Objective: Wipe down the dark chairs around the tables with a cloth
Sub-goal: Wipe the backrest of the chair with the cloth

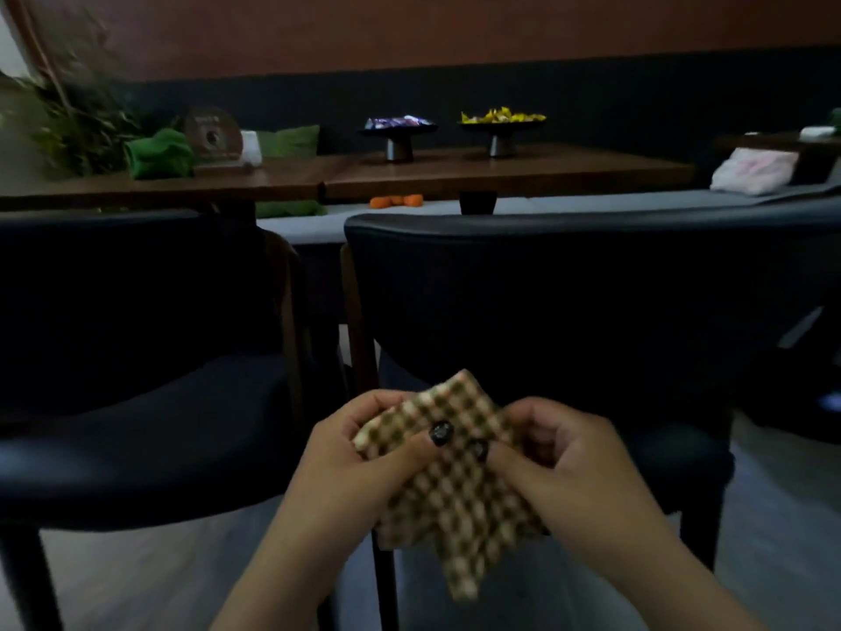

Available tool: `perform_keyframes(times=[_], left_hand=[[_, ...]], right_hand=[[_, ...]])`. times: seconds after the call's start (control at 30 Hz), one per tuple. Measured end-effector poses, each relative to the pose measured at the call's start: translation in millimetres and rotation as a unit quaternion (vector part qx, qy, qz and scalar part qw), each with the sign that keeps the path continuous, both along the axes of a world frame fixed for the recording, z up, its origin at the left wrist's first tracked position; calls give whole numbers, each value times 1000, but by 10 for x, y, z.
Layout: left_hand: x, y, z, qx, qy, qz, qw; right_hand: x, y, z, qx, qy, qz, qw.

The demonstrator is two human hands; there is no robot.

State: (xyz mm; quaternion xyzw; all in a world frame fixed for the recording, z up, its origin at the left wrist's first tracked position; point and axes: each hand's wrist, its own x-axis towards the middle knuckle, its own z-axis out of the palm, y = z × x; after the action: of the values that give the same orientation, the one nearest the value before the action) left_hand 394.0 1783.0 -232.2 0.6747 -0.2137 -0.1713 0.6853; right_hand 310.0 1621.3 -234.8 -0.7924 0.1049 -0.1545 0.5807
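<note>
Nearest the camera, at the lower centre of the frame, the left hand point(364, 453) and the right hand point(553, 462) are close together, each pinching the checked cloth point(455, 489) with thumb on top and fingers curled beneath, so the cloth is stretched between them and 1 corner hangs down. The step in hand looks like folding or squaring up the cloth before wiping. To do it well, fold it into a flat pad that fits 1 palm, leaving no loose corner to drag, then free the other hand to steady a chair. Going left to right: the left chair point(136, 430) fills the lower left, its seat facing the camera; the right chair point(569, 275) stands just behind the hands at centre right, its curved back rim catching light. Start on that rim and work downward in overlapping strokes. Behind both, across the middle of the frame, the table point(500, 175) carries 2 pedestal dishes.
</note>
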Motion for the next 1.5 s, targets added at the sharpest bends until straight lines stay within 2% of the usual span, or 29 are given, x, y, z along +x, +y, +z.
perform_keyframes(times=[0.07,0.13,0.23,0.27,0.3,0.33,0.37,0.43,0.47,0.5,0.53,0.57,0.63,0.67,0.7,0.83,0.9,1.07,1.13,1.3,1.43,1.5], left_hand=[[21,-7,-57,10,15,-37,999],[35,-30,-117,36,21,-63,997],[24,-76,-132,40,60,-102,992],[22,-94,-126,34,64,-93,993],[27,-115,-115,31,54,-64,996],[42,-135,-106,24,37,-13,999],[79,-149,-104,7,24,58,998],[192,-151,-82,-65,11,235,970],[266,-149,-63,-100,-5,320,942],[354,-148,-38,-124,-35,386,914],[453,-170,-15,-139,-72,429,890],[557,-210,17,-147,-106,452,873],[765,-322,94,-154,-143,464,861],[851,-388,145,-152,-154,460,861],[928,-453,192,-153,-166,451,864],[1002,-780,271,-218,-255,366,868],[961,-949,185,-234,-274,335,871],[1007,-1065,-183,-200,-293,381,854],[1040,-1049,-326,-173,-302,377,858],[1078,-1039,-637,-114,-242,373,888],[1000,-1057,-565,-174,-132,367,904],[988,-1073,-408,-197,-89,377,901]], right_hand=[[-6,-84,24,22,-13,0,1000],[9,-133,10,2,-16,20,1000],[59,-111,-42,-51,-17,38,998],[58,-75,-16,-74,-22,40,996],[40,-55,30,-137,-54,26,989],[6,-58,120,-237,-122,-16,964],[-40,-76,242,-348,-211,-71,911],[-134,-131,540,-517,-362,-166,758],[-157,-172,714,-562,-387,-197,704],[-146,-218,889,-593,-390,-222,668],[-102,-248,1051,-617,-367,-239,654],[-38,-238,1186,-634,-312,-244,664],[126,-156,1356,-647,-127,-233,715],[208,-125,1374,-648,-61,-241,720],[259,-108,1368,-653,-39,-254,712],[296,-127,1321,-648,-64,-283,704],[326,-159,1288,-657,-68,-289,693],[369,-182,1271,-655,-68,-295,692],[384,-185,1260,-644,-72,-296,702],[431,-217,1225,-627,-87,-288,718],[397,-194,1234,-641,-102,-308,695],[365,-160,1251,-639,-101,-320,692]])
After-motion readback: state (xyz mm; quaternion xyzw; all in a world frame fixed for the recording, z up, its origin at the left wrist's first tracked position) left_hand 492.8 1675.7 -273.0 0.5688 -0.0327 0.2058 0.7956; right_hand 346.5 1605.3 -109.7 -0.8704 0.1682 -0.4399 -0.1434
